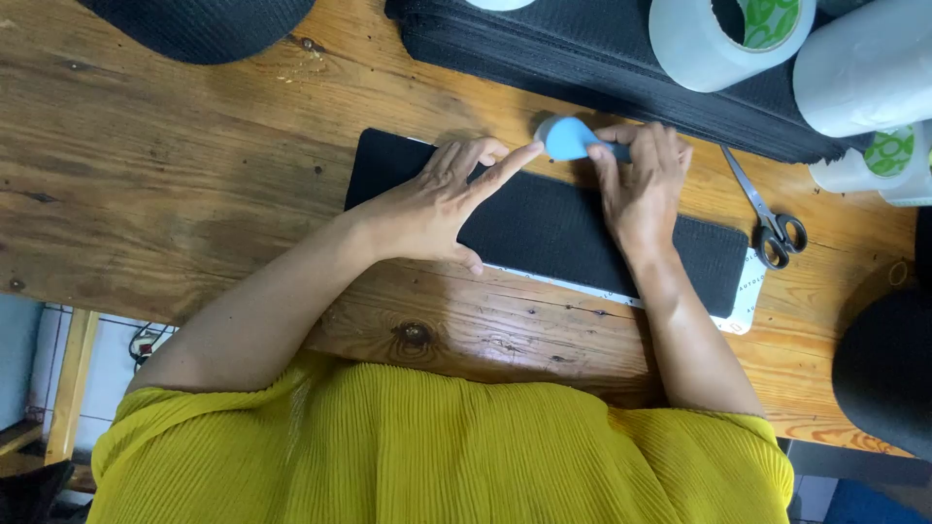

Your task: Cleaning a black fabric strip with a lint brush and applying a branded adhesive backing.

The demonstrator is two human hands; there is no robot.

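A long black textured strip lies on a white backing sheet on the wooden table. My left hand rests flat on the strip, its index finger stretched toward a small light-blue rounded tool. My right hand grips that tool by its dark handle at the strip's far edge.
Scissors lie to the right of the strip. A stack of black textured sheets sits at the back, with rolls of clear tape and white rolls on it. Dark round objects sit at the top left and right edge.
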